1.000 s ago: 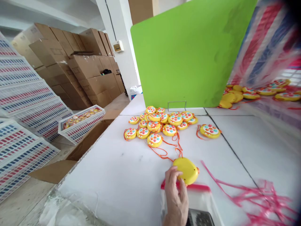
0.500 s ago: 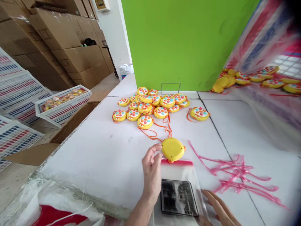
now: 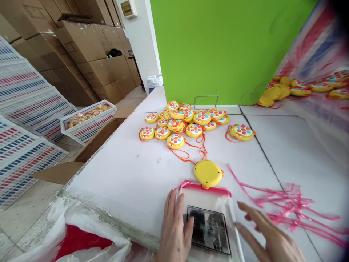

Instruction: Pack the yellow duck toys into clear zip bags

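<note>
A stack of clear plastic bags (image 3: 208, 199) with a pink top edge and a black printed panel lies at the table's front. Along its left side rests my left hand (image 3: 176, 227), fingers stretched out and thumb over the printed panel. My right hand (image 3: 268, 233) is just off the bags' right side, fingers apart and holding nothing. A yellow toy (image 3: 208, 173) with an orange cord lies face down against the pink edge. Farther back is a pile of similar toys (image 3: 176, 141), their white fronts dotted with coloured buttons. One more toy (image 3: 241, 132) sits apart to the right.
Pink plastic strips (image 3: 291, 202) lie tangled on the white table (image 3: 114, 182) at right. A green panel (image 3: 218, 47) stands behind the pile. Beyond the left edge are an open carton (image 3: 58, 173), white baskets (image 3: 89, 127) and stacked cardboard boxes (image 3: 81, 43).
My left hand has come down from beside the face-down toy onto the bags' left side. My right hand has risen beside the bags and spread its fingers. The view has turned slightly left.
</note>
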The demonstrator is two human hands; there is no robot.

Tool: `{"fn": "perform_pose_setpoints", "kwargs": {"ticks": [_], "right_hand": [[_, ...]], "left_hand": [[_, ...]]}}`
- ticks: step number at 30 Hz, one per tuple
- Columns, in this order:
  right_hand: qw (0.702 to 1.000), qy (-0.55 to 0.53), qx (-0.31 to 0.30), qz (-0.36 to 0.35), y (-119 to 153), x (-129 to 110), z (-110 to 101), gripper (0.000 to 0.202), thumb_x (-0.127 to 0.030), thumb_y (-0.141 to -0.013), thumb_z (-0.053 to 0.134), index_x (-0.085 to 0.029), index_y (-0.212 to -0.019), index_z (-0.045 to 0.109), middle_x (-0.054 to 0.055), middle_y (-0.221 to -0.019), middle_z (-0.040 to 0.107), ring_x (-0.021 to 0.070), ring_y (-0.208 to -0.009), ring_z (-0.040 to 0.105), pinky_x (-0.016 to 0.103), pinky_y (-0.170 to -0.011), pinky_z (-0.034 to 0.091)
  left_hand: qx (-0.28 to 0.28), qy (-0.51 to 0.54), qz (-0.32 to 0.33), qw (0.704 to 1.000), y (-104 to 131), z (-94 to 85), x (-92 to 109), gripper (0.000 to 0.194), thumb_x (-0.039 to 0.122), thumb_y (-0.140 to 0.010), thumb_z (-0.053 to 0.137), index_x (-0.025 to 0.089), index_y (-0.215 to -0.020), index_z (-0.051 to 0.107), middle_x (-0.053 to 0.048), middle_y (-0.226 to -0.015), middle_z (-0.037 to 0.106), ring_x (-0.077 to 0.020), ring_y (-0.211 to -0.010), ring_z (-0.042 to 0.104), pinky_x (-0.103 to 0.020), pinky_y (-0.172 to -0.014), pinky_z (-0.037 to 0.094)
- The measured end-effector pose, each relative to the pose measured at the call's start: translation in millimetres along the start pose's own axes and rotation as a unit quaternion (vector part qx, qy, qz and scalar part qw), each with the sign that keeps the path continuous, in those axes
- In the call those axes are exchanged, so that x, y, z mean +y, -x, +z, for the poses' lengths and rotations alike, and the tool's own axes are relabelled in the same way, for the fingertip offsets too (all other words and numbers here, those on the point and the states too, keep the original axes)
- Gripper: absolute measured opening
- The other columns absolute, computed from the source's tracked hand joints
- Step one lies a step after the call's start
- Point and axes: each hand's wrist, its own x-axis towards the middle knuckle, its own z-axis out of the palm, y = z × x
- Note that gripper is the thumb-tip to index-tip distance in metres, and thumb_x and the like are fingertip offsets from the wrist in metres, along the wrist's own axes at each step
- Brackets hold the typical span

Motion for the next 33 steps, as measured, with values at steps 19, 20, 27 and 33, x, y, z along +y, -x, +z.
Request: {"fn": "perform_pose_setpoints", "kwargs": {"ticks": [19, 20, 27, 33], "right_hand": [[0.987, -0.136, -0.061, 0.067, -73, -34, -11, 0.036, -0.048, -0.087, 0.044, -0.024, -0.114, 0.043, 0.002, -0.09, 0.064, 0.0175, -0.069, 0.063, 0.028, -0.062, 0.051], [0.98, -0.168, -0.067, 0.084, -66, -33, -13, 0.038, -0.051, -0.087, 0.044, -0.025, -0.114, 0.043, 0.001, -0.084, 0.065, 0.0172, -0.065, 0.062, 0.027, -0.059, 0.05], [0.918, -0.34, 0.005, 0.202, -41, -29, -10, 0.049, -0.056, -0.072, 0.06, -0.023, -0.107, 0.054, 0.002, -0.088, 0.066, 0.0176, -0.071, 0.063, 0.024, -0.061, 0.054], [0.908, -0.377, -0.052, 0.174, -26, -21, -19, 0.043, -0.055, -0.078, 0.058, -0.023, -0.107, 0.051, 0.001, -0.082, 0.064, 0.0183, -0.075, 0.062, 0.023, -0.062, 0.054]], "left_hand": [[-0.046, -0.066, 0.061, 0.995, -42, 31.9, 37, 0.016, 0.005, -0.077, 0.054, 0.016, -0.087, 0.057, -0.009, -0.099, 0.06, -0.0281, -0.093, 0.055, -0.042, -0.08, 0.048], [-0.047, -0.053, 0.06, 0.996, -43, 31.7, 36, 0.017, 0.005, -0.079, 0.053, 0.017, -0.089, 0.057, -0.008, -0.101, 0.06, -0.0276, -0.095, 0.055, -0.042, -0.08, 0.048], [-0.086, -0.041, 0.042, 0.995, -44, 31.6, 32, 0.016, 0.009, -0.086, 0.046, 0.018, -0.095, 0.056, -0.006, -0.094, 0.059, -0.0255, -0.087, 0.053, -0.041, -0.077, 0.045], [-0.088, -0.035, 0.053, 0.994, -44, 27.9, 31, 0.013, 0.012, -0.088, 0.044, 0.018, -0.081, 0.053, -0.005, -0.089, 0.058, -0.0242, -0.084, 0.049, -0.041, -0.078, 0.041]]}}
